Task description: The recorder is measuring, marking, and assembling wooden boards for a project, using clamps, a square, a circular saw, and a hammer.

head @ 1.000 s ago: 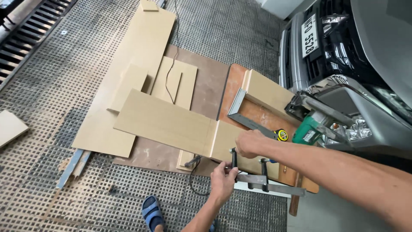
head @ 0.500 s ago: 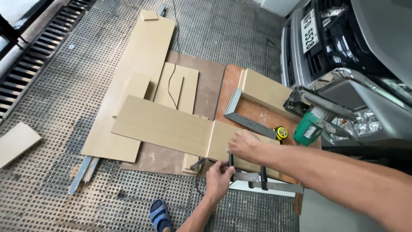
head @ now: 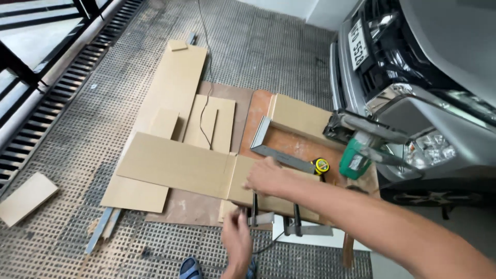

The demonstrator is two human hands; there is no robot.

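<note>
Compared with a second ago, the left hand [head: 236, 238] has come down and a little away from the near bar clamp [head: 254, 206]. Before, it was closed around the clamp's lower part; now it sits just below and to the left of it, with the fingers half curled and their tips close to the clamp's dark bar. I cannot tell if they still grip something or only touch it. The right hand [head: 266, 175] has not moved: it lies flat with the palm down on the long tan board [head: 175, 166], pressing on the end where this board meets the workbench [head: 258, 116]. So the board seems now to be held by this palm and by the clamp, and less by the left hand. A second bar clamp [head: 297, 221] stands just to the right of the first one, under the right forearm. Beyond the right hand's fingers lies a grey metal square [head: 281, 154], then a yellow tape measure [head: 321, 165] and a green circular saw [head: 356, 157], with a grey car [head: 439, 77] behind them. I see no real container; only an upright tan panel [head: 299, 118] far from the right hand, forming an open corner with nothing visible in it.
</note>
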